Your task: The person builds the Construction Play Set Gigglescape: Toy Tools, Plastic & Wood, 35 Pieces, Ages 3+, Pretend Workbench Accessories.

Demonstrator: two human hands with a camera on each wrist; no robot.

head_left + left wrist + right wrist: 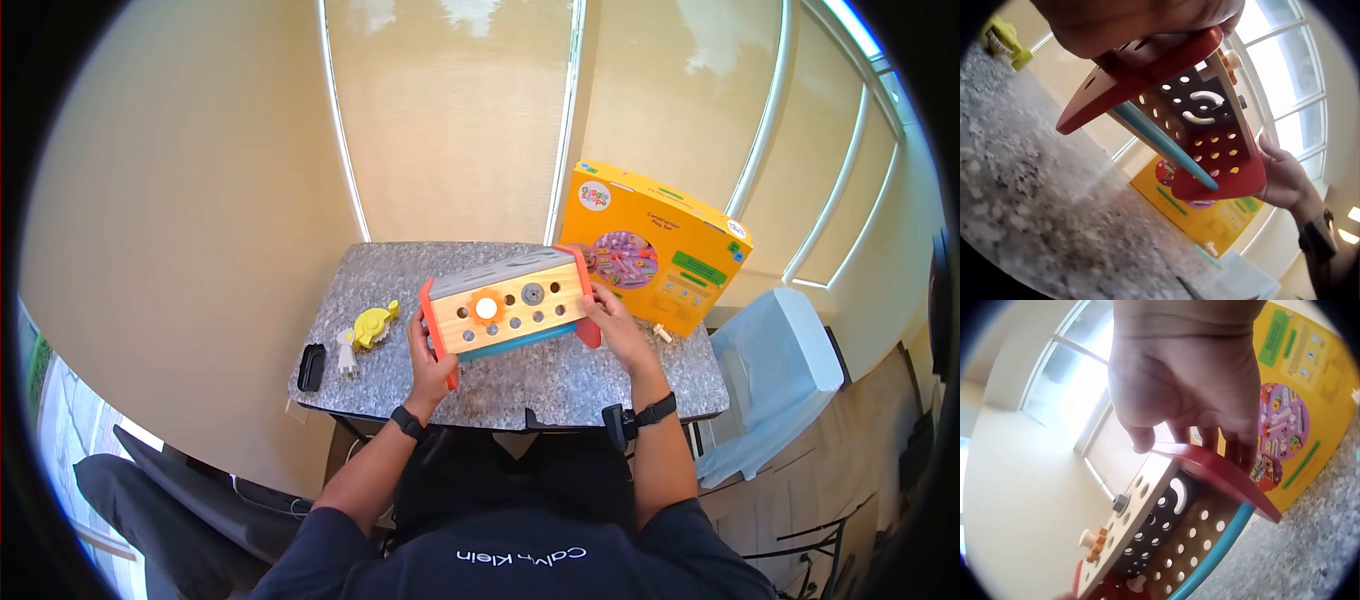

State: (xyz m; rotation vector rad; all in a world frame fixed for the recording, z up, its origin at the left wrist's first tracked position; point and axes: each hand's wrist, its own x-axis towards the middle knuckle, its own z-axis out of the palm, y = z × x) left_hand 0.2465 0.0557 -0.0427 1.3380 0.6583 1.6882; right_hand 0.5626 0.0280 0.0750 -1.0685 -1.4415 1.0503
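Observation:
Between both hands a wooden toy workbench (530,310) is held tilted over the speckled grey tabletop (390,270). Its pale wood front has rows of holes, an orange gear with a white peg (486,308) and a grey nut (533,293). My left hand (430,370) grips the red end panel on the left. The red panel at the other end (1222,478) is gripped by my right hand (622,332), thumb on the front face. A blue rod (1160,140) joins the panels along the open underside, seen in both wrist views.
A yellow play set box (650,250) stands at the back right, a small cream peg (662,333) near its base. On the left lie a yellow toy piece (372,325), a white piece (347,355) and a black tray (312,368). A covered chair (770,380) stands right.

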